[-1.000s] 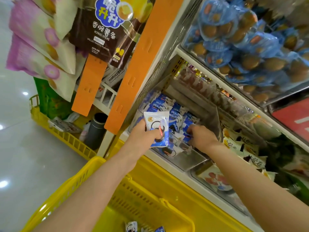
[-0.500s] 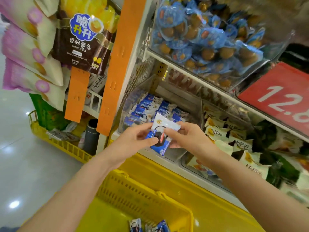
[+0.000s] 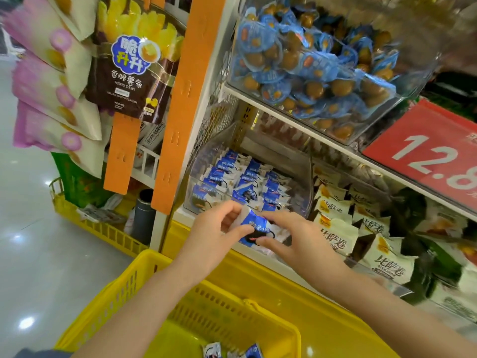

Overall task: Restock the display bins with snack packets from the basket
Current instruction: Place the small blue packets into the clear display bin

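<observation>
A blue-and-white snack packet (image 3: 254, 227) is pinched between my left hand (image 3: 215, 236) and my right hand (image 3: 296, 240), just in front of the lower shelf edge. Behind it stands a clear display bin (image 3: 300, 174) holding several rows of the same blue packets (image 3: 242, 180). Below my arms is the yellow basket (image 3: 124, 288), with a few blue packets (image 3: 254, 352) lying at its bottom edge of view.
To the right, a bin holds cream-and-black packets (image 3: 338, 239). An upper clear bin (image 3: 309, 68) is full of blue-wrapped brown snacks. A red price sign (image 3: 433, 156) hangs on the shelf rail. Orange hanging strips (image 3: 180, 104) carry bags at left. The yellow shelf base (image 3: 309, 301) lies behind the basket.
My right hand left the bin and joined the left on the packet. Both hands with the packet have since sunk slightly toward the shelf's front edge, and the packet has turned flatter.
</observation>
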Demonstrator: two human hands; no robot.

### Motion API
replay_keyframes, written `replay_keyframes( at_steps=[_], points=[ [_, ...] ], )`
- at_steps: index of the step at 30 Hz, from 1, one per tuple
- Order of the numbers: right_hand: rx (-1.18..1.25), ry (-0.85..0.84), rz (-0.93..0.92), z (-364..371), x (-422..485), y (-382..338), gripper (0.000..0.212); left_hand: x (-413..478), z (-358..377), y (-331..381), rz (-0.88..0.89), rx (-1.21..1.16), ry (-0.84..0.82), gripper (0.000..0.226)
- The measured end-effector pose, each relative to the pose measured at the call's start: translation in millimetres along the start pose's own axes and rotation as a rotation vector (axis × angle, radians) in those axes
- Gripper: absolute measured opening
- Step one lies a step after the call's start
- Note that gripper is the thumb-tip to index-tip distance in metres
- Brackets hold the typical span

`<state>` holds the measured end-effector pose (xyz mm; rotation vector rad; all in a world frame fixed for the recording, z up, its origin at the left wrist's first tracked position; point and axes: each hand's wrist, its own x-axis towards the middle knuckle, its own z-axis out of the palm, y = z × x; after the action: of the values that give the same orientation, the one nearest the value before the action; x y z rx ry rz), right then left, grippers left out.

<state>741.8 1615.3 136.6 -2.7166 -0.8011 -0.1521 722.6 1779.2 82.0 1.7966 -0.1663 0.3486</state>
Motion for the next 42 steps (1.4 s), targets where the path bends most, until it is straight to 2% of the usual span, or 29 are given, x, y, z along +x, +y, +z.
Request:
replay_keyframes(
  at_steps=[3,6,10,12,16,19,23,25,31,35,38,40,42],
  points=[
    [0.023,0.001,-0.016,0.9,-2.0,0.7,0.042,0.7,0.2,0.8,0.081,0.111,-0.050,0.016],
    [0.027,0.012,0.014,-4.0,2.0,6.2,0.042,10.1,2.5,-0.8,0.117,0.145,-0.064,0.025],
    [-0.034,0.138,0.208,-25.2,30.4,30.8,0.050,30.2,2.8,-12.8,0.171,0.307,0.068,0.035],
    [-0.114,0.156,0.271,-30.9,48.2,40.7,0.051,41.1,2.9,-23.4,0.163,0.452,0.059,0.035],
    [-0.337,-0.054,0.387,-18.6,81.9,49.3,0.048,57.8,8.0,-41.1,0.194,0.669,-0.002,0.033],
    [-0.497,-0.243,0.363,-5.0,101.9,52.2,0.046,61.0,9.6,-51.0,0.235,0.763,-0.011,0.031],
    [-0.532,-0.419,0.270,9.8,113.2,58.9,0.046,61.3,8.8,-57.0,0.268,0.732,-0.011,0.030],
    [-0.495,-0.445,0.249,17.0,114.0,63.9,0.040,62.1,7.3,-56.8,0.277,0.710,-0.012,0.032],
    [-0.541,-0.382,0.196,32.8,111.1,75.4,0.019,64.7,4.9,-55.8,0.289,0.714,-0.033,0.033],
    [-0.418,-0.367,0.268,27.5,112.9,78.6,0.030,64.6,4.3,-55.3,0.288,0.725,-0.037,0.031],
    [-0.247,-0.245,0.337,19.2,102.9,66.6,0.033,64.1,2.2,-53.5,0.282,0.716,-0.052,0.030],
    [-0.162,-0.156,0.297,20.0,80.9,55.0,0.030,62.1,1.2,-51.8,0.276,0.702,-0.066,0.029],
    [-0.132,-0.094,0.181,27.0,50.8,47.5,0.033,58.9,0.4,-49.3,0.278,0.699,-0.082,0.029]
  ],
)
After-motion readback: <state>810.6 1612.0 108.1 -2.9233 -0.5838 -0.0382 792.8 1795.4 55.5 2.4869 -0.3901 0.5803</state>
